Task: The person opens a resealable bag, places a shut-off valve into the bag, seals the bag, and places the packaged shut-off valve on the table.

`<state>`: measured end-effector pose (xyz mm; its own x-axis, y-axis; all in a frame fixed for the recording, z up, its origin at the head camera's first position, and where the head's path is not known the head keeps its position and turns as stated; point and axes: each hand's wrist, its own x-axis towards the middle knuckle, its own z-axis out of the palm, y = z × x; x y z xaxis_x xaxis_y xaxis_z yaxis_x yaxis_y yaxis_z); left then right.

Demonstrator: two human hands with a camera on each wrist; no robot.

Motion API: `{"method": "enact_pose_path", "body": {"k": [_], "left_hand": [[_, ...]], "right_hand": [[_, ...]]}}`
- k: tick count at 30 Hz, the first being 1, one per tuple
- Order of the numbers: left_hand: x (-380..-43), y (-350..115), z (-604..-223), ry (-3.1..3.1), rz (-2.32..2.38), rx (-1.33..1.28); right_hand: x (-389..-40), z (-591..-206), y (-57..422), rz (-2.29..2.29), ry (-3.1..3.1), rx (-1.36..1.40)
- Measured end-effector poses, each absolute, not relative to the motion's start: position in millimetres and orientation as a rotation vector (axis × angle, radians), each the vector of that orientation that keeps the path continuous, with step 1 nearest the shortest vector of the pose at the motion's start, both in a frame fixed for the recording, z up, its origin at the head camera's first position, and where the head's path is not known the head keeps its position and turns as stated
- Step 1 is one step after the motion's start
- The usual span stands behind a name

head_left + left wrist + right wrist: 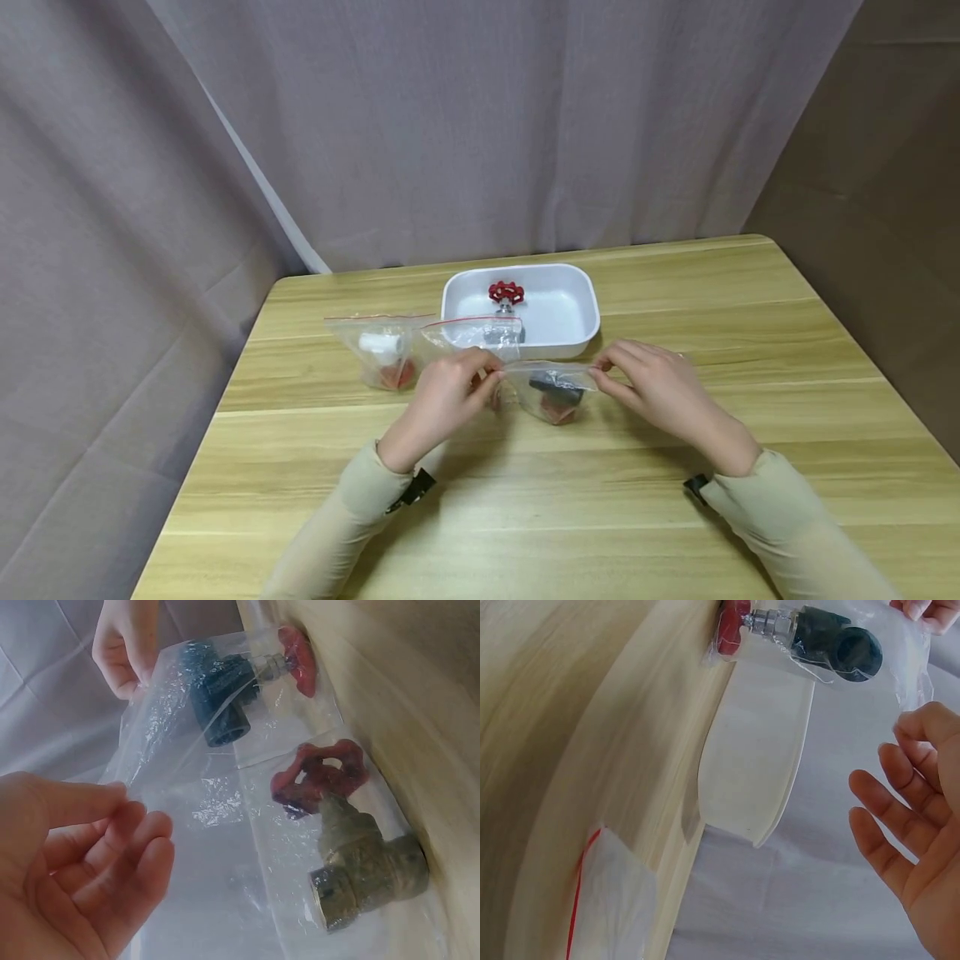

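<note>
A clear zip bag holds a dark valve with a red handwheel. My left hand pinches one top corner of this bag between thumb and forefinger. At the opposite corner, my right hand pinches the bag's top edge, its other fingers loosely bent. The bag hangs upright between both hands, its bottom at or close to the table. Behind my left hand stands a second clear bag, partly hidden; a brass valve with a red handwheel shows in the left wrist view.
Left of my hands, another bag contains a white valve with a red part. A white tray behind the hands holds a valve with a red handwheel. A red-edged bag lies on the wooden table.
</note>
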<state>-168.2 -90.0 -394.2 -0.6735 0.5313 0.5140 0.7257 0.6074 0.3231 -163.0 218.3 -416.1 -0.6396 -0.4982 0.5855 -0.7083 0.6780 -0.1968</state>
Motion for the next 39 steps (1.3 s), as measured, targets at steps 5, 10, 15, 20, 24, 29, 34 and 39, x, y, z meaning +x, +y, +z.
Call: {"method": "enact_pose_path", "body": {"k": [5, 10, 15, 20, 24, 29, 34, 39], "left_hand": [[-168, -86, -393, -2.476, -0.779, -1.012], [-168, -78, -390, -2.485, -0.787, -1.0], [-170, -68, -386, -2.496, -0.774, -0.979], [-174, -60, -383, -2.568, -0.774, -0.912], [-177, -57, -382, -2.664, -0.741, -0.869], [-177, -57, -383, -2.701, -0.746, -0.857], [-175, -57, -382, -2.629, -0.732, -0.859], [-170, -50, -375, -2.577, -0.725, -0.905]], "right_hand": [[-164, -417, 217, 0.582, -2.431, 0.888], [-163, -418, 219, 0.635, -2.485, 0.825], [-162, -420, 223, 0.677, -2.533, 0.772], [-163, -422, 225, 0.7, -2.578, 0.73], [-164, -422, 225, 0.699, -2.631, 0.699], [-163, -422, 223, 0.67, -2.684, 0.692], [-162, -421, 223, 0.71, -2.654, 0.712], [-161, -416, 225, 0.768, -2.602, 0.748]]}}
